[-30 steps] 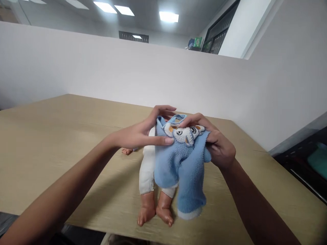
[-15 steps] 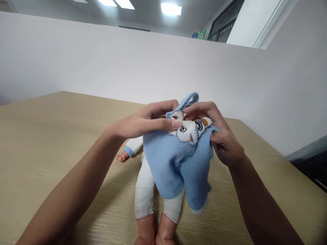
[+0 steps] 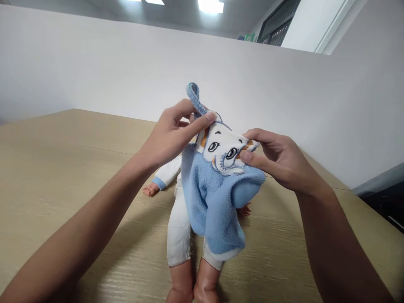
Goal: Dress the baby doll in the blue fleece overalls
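Blue fleece doll overalls (image 3: 197,189) hang in the air between my hands, with a white elephant face (image 3: 222,145) embroidered on the bib. My left hand (image 3: 172,136) pinches the bib's upper corner, where a blue strap loop (image 3: 194,94) sticks up. On the other side my right hand (image 3: 277,158) grips the bib edge beside the elephant's ear, thumb in front. Behind the overalls a doll (image 3: 179,235) lies on its back, in white clothing with a blue cuff. The cloth and my hands hide its head and most of its torso.
The doll lies on a wood-grain table (image 3: 78,168). A pale partition wall (image 3: 126,71) rises along the table's far side and right. A dark object (image 3: 385,198) stands at the right edge.
The bib has been spread and turned, so the elephant face shows more fully. My left hand has risen with the strap corner, and my right hand has shifted its grip along the bib.
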`<state>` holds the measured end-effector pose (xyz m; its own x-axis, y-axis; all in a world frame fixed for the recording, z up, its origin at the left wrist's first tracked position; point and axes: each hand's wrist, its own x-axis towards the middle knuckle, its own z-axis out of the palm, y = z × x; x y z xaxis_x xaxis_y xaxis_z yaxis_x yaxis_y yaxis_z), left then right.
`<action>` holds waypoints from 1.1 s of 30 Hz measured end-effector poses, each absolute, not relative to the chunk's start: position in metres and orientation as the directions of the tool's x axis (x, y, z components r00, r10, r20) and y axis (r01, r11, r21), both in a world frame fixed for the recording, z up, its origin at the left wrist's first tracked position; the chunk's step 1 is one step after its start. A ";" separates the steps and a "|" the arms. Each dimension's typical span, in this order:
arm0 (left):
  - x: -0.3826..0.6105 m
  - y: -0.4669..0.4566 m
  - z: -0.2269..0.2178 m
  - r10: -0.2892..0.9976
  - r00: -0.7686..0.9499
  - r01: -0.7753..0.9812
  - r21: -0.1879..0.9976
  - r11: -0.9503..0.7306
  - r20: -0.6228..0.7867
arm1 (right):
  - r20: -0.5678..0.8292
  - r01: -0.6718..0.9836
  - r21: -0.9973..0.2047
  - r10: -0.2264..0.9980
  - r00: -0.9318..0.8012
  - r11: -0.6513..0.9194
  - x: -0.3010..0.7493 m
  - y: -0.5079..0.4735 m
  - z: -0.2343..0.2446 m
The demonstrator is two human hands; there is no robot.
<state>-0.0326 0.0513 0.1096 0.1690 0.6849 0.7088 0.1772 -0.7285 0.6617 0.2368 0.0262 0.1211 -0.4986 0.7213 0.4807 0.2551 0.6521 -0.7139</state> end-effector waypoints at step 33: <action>-0.076 0.051 0.125 0.704 0.508 -0.125 0.851 -0.509 0.496 | 0.570 -0.110 -0.819 0.775 -0.274 0.563 0.195 -0.010 0.122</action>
<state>-0.0758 0.0506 0.1250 0.5082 0.7042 0.4958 -0.1247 -0.5095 0.8514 0.1951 -0.0101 0.1219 -0.2737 0.7751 0.5695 -0.1105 0.5629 -0.8191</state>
